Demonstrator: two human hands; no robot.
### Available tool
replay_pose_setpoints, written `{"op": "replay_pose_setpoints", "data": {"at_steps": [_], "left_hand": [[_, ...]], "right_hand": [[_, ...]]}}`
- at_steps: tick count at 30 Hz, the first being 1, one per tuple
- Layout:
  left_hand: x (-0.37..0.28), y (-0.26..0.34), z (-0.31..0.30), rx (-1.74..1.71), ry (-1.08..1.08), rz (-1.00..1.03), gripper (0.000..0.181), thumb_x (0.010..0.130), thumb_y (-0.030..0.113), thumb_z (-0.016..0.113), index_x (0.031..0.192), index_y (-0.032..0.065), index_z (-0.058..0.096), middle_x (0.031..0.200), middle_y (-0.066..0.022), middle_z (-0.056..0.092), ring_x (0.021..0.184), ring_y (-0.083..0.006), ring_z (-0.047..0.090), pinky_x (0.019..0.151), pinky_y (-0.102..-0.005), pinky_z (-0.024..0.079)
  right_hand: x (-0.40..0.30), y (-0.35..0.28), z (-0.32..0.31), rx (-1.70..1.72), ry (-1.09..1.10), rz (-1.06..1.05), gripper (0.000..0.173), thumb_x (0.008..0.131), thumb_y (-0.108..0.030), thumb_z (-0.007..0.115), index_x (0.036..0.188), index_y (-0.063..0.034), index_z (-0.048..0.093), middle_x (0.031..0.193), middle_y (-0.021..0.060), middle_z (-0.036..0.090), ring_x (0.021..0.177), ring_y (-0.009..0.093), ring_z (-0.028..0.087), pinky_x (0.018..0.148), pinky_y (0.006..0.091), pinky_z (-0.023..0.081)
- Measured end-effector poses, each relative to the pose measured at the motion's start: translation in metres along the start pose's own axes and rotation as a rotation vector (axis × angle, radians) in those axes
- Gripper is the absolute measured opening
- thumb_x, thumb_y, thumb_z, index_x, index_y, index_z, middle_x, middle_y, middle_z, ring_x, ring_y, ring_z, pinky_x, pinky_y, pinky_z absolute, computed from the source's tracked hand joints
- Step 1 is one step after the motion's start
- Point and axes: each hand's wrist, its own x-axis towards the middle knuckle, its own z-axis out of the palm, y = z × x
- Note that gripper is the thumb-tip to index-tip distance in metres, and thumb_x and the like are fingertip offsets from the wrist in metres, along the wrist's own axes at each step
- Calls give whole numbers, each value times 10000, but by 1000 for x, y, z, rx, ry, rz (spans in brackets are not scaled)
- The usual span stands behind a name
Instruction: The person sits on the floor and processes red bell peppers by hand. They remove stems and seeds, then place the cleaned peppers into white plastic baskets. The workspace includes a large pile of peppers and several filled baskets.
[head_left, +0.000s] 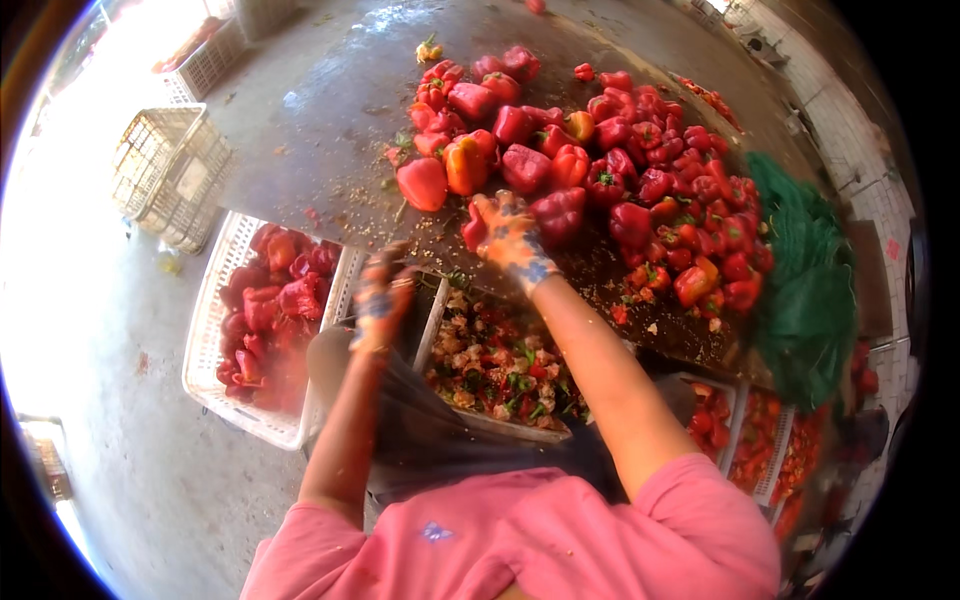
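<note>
My right hand (514, 234), in a patterned orange work glove, is at the near edge of the pepper heap with its fingers curled about a red bell pepper (473, 228). Much of that pepper is hidden under the glove. Blurred by motion, my left hand (381, 300) is in a similar glove above the gap between two crates; whether it holds anything cannot be told. To its left, a white plastic crate (202, 360) contains red peppers (262, 307). Between my forearms, cores, stems and seed clusters (502, 360) fill another crate.
Red bell peppers (555, 165) are heaped on a dark, seed-strewn work surface (337, 150). Green netting (802, 285) bunches up at its right. Crates of red pieces (709, 420) stand lower right. An off-white slatted crate (172, 172) stands on the concrete floor (142, 450) at left.
</note>
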Motion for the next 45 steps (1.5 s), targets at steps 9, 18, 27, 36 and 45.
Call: {"op": "replay_pose_setpoints", "data": {"at_steps": [9, 18, 27, 36, 45], "left_hand": [[-6, 51, 131, -782, -200, -591, 355, 881, 116, 673, 1217, 76, 564, 919, -19, 663, 791, -115, 612, 666, -250, 493], [-33, 102, 123, -342, -432, -23, 192, 928, 147, 622, 1079, 27, 629, 953, -5, 643, 776, -68, 575, 661, -214, 476], [-70, 90, 175, -109, -198, -45, 174, 854, 193, 680, 862, 20, 658, 718, -128, 659, 638, -206, 618, 623, -325, 481], [-53, 86, 164, -812, -722, -476, 226, 919, 144, 658, 1070, -19, 616, 1018, -91, 678, 867, -162, 672, 773, -289, 570], [-102, 107, 155, -897, -665, -538, 499, 906, 264, 671, 1305, 48, 463, 1140, -58, 587, 988, -157, 600, 823, -325, 539]], "right_hand": [[-80, 31, 5, 727, 352, 39, 725, 716, -37, 727, 1380, -141, 454, 1302, 155, 493, 1167, 366, 540, 942, 410, 497], [-145, 50, -48, 1469, 201, 298, 386, 859, -190, 671, 1213, -66, 579, 1067, 119, 653, 957, 213, 645, 856, 318, 513], [-180, 37, -45, 1831, 375, 630, 271, 933, -176, 487, 978, -53, 725, 924, 27, 700, 783, 134, 638, 700, 268, 513], [-192, 70, 5, 2111, 292, 436, 362, 1001, -281, 510, 1260, -37, 576, 1194, 41, 625, 1004, 113, 621, 856, 243, 516], [-212, 72, -2, 1239, 300, 433, 322, 870, -335, 697, 1049, -69, 675, 1083, 42, 648, 914, 151, 644, 791, 304, 522]]}}
